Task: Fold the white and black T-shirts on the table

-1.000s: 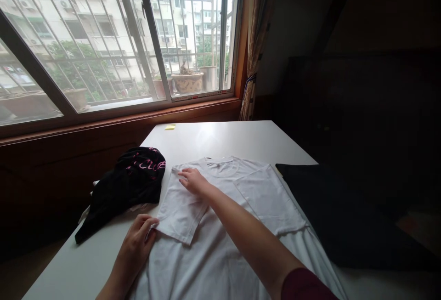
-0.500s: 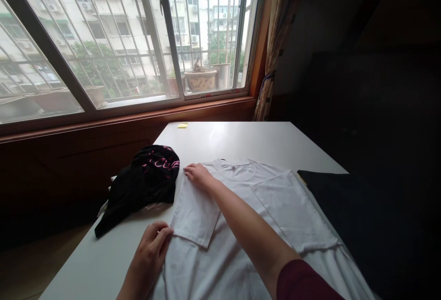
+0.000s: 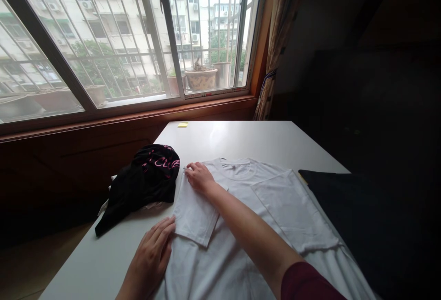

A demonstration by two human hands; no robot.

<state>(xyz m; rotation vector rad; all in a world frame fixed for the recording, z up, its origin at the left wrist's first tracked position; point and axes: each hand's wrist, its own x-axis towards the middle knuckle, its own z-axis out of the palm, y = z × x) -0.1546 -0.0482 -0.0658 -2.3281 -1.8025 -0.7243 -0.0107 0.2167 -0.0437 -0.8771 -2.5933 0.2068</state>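
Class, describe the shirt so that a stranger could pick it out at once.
Below the window stands a white table. Across its near part lies the shirt, the right hand on it, the left hand at its edge. Unlike the black garment on its left and the dark cloth on its right, it is white.

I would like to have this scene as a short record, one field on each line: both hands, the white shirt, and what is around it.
Right hand: on the shirt's upper left area in the picture, fingers bent
Left hand: fingertips at the shirt's left edge, lower down
White shirt: spread out, neckline towards the window, sleeves folded inward
Left of shirt: black garment with pink print, crumpled
Right of shirt: dark item, details lost in shadow
Table: white
Far edge: small yellow slip
Background: window
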